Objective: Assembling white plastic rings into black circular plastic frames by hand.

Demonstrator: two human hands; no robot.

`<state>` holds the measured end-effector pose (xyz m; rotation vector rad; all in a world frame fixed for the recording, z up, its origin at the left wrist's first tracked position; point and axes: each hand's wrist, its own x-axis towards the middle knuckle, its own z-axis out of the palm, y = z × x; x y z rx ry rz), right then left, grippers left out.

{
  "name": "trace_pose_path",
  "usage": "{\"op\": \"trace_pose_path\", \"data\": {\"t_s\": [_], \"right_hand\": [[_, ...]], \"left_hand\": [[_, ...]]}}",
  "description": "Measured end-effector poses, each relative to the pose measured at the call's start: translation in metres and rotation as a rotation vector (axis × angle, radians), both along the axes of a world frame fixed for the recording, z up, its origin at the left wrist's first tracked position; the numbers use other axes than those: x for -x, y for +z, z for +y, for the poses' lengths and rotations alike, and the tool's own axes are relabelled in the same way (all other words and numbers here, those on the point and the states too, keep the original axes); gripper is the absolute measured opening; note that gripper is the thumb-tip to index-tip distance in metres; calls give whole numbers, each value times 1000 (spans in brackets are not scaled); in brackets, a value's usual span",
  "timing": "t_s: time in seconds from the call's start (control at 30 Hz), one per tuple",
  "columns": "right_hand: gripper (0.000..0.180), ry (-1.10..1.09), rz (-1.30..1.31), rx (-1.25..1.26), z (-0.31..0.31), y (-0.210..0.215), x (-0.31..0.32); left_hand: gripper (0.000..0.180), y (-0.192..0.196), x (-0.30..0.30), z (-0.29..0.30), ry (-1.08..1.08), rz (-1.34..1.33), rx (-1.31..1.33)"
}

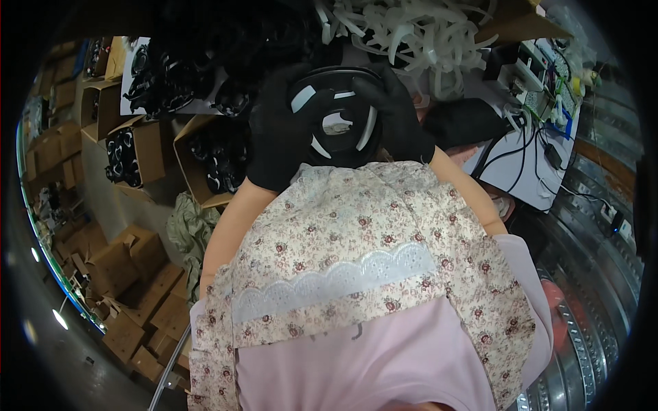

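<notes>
A round black ring-shaped part (340, 144) with an opening through its middle is held upright in front of my chest. Pale, shiny curved patches show around its inside; whether they are separate strips or reflections is unclear. My left hand (283, 127), in a black glove, grips the part's left side. On its right side my right hand (403, 115), also gloved in black, has its fingers wrapped over the rim. Dark surroundings partly hide the fingertips. Just beyond the part lies a heap of translucent white curved plastic strips (411, 34).
Black plastic parts (164, 85) pile up on the table at the left. Open cardboard boxes (199, 154) with similar parts stand below. To the right are a black cloth-like item (466, 122), cables (528, 140) and a power strip (526, 77). Metal racking (589, 274) runs along the right.
</notes>
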<state>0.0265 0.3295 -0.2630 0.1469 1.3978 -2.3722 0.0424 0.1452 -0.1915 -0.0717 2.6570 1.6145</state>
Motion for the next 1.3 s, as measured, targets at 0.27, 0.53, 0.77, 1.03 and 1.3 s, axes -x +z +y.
{"op": "trace_pose_path", "data": {"t_s": [0.27,0.53,0.77,1.03,1.3], "right_hand": [[39,-87,39,15,-1,9,-1],[37,-243,99,95,-6,7,11],[49,-197,408,-514,19,7,34],[40,659,618,-628,16,34,65],[36,442,686,-679,8,8,39]], "left_hand": [[46,-31,12,-28,23,-281,-499],[49,-56,17,-19,57,-81,-479],[48,-33,12,-38,-164,119,90],[48,-14,5,-38,-280,-198,-70],[45,-36,9,-47,-471,169,341]]}}
